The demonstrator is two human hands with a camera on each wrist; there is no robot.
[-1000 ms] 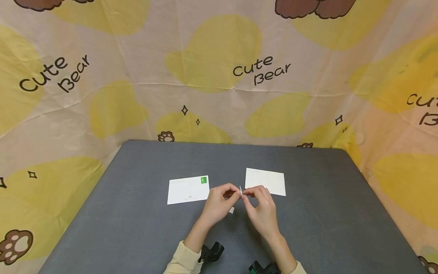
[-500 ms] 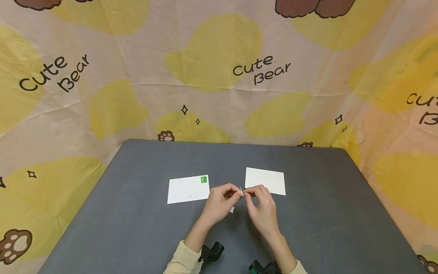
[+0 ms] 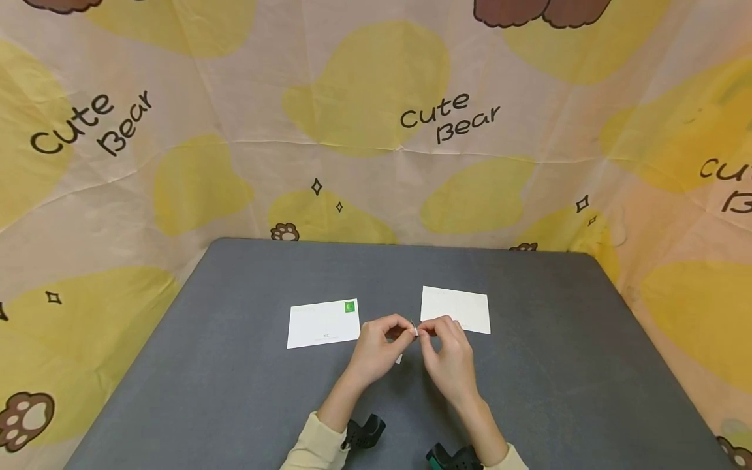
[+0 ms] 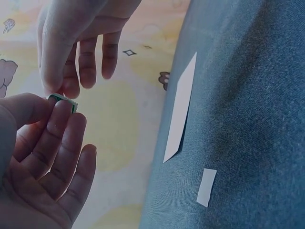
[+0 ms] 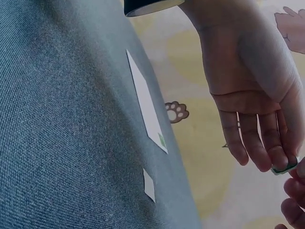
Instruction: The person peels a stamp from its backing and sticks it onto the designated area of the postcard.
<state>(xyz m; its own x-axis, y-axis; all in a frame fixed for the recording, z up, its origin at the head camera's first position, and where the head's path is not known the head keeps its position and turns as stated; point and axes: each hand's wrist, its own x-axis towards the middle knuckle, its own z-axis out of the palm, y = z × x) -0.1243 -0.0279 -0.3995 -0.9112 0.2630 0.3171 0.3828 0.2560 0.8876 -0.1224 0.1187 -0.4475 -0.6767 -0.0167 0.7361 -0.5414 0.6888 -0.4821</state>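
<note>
Above the table, both hands meet fingertip to fingertip at a small green postage stamp (image 4: pixel 74 106) with a toothed white edge. My left hand (image 3: pixel 374 349) pinches it between thumb and fingers; my right hand (image 3: pixel 451 360) pinches its other side. In the right wrist view the stamp (image 5: pixel 285 168) shows as a thin, bent green strip, its face mostly covered by fingers. A white postcard (image 3: pixel 320 326) with a green stamp (image 3: pixel 350 307) at its upper right corner lies left of the hands. Behind the right hand lies a plain white card (image 3: pixel 455 307).
A small white piece of paper (image 4: pixel 207 187) lies on the grey table (image 3: pixel 235 391) under the hands, partly hidden by the left hand in the head view. A patterned cloth (image 3: pixel 364 91) hangs behind the table. Black camera mounts (image 3: pixel 365 432) sit at the wrists.
The right fingertips have shifted very slightly to the right, and the pinched stamp has tilted a little. Both hands otherwise stay in place, as do the cards.
</note>
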